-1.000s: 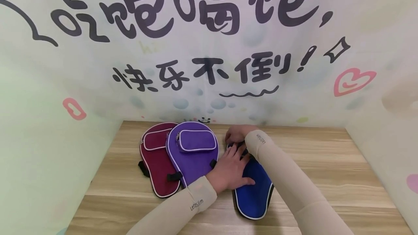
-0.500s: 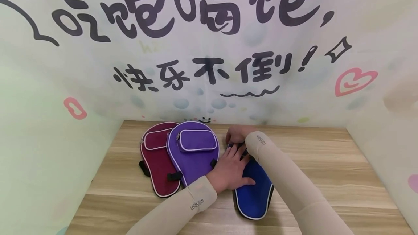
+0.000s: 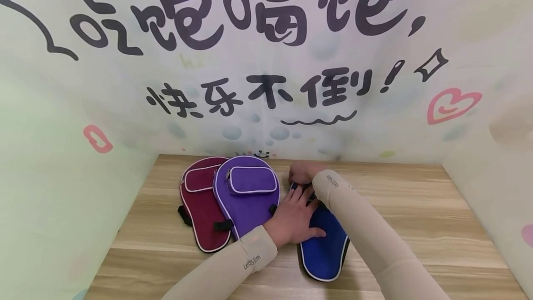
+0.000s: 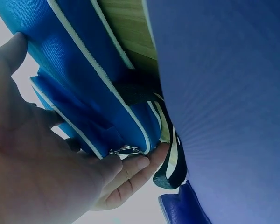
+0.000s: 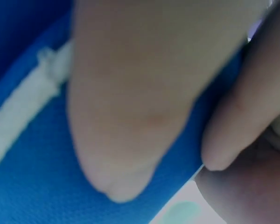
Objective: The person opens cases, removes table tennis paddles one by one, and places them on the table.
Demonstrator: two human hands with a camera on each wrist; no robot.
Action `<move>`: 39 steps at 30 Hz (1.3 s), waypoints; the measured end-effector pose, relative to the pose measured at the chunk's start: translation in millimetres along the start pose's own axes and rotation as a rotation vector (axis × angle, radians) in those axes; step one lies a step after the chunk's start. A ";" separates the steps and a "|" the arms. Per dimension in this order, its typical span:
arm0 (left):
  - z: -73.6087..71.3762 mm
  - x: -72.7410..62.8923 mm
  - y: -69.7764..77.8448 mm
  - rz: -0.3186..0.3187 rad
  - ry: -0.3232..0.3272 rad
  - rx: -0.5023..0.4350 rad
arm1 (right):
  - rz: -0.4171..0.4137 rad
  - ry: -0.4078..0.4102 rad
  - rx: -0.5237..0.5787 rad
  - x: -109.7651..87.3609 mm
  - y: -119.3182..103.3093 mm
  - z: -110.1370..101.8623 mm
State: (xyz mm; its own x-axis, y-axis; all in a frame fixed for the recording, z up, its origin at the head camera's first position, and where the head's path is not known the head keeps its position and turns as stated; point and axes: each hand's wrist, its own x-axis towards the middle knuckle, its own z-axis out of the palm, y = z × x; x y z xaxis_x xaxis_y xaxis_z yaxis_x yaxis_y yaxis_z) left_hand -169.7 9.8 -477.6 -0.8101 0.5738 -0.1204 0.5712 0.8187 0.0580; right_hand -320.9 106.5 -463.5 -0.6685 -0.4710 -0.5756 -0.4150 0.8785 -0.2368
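Note:
A blue table tennis paddle case (image 3: pixel 322 253) with white piping lies on the wood-grain table. Spread across its upper part, my left hand (image 3: pixel 291 216) presses it down with fairly straight fingers. My right hand (image 3: pixel 304 171) reaches over to the case's top left edge, fingers curled there. In the left wrist view, a metal zipper pull (image 4: pixel 125 150) at the pocket corner shows close to fingertips, and a black strap loop (image 4: pixel 170 172) hangs beside it. The right wrist view has blurred fingers against the blue fabric (image 5: pixel 32 186); exactly what they pinch is hidden.
Left of the hands lies a purple paddle case (image 3: pixel 245 212), overlapping a dark red paddle case (image 3: pixel 206 219). A printed backdrop (image 3: pixel 266 138) with large black characters rises behind the table (image 3: pixel 416 226). A large blurred bluish surface (image 4: pixel 224 93) fills the left wrist view's right side.
Both hands hold nearly the same position on the blue case. Only a slight shift of the whole head view shows.

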 end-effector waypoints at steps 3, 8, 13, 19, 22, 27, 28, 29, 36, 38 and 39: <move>1.7 0.6 0.2 -0.003 0.003 0.000 | 0.008 0.007 -0.004 -0.7 2.1 0.9; 1.2 0.2 0.9 -0.006 0.009 0.016 | 0.040 0.036 -0.027 -10.2 -1.8 -4.1; 1.4 0.2 1.4 -0.002 0.033 0.049 | 0.088 0.058 -0.097 -13.8 -1.4 -6.9; 0.3 -0.6 1.0 0.011 0.074 0.072 | 0.166 0.081 -0.149 -15.7 9.6 -7.9; 1.0 -0.4 0.4 0.017 0.086 0.083 | 0.192 0.081 -0.158 -19.6 19.2 -8.5; 1.1 1.6 -2.0 0.011 0.055 0.088 | 0.249 0.090 -0.118 -29.5 40.9 -10.1; 0.2 2.8 -2.5 0.007 0.048 0.087 | 0.255 0.096 -0.112 -32.2 45.3 -11.0; -0.7 3.8 -3.0 0.004 0.044 0.085 | 0.257 0.101 -0.110 -34.3 49.8 -11.9; -3.3 5.2 -4.0 -0.020 0.000 0.054 | 0.263 0.146 -0.026 -50.9 74.4 -2.5; -2.8 6.9 -4.9 -0.026 0.005 0.050 | 0.279 0.152 0.018 -56.7 80.4 -0.4; -3.6 7.8 -5.6 -0.028 0.011 0.050 | 0.283 0.156 0.041 -59.7 83.4 -0.5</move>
State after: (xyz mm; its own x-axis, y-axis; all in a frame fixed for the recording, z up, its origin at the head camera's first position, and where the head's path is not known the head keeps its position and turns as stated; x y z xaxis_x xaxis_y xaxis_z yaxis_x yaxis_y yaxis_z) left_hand -179.7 9.8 -475.3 -0.8270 0.5513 -0.1107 0.5542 0.8324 0.0048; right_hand -316.0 207.8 -448.5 -0.8414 -0.2118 -0.4972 -0.1764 0.9773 -0.1177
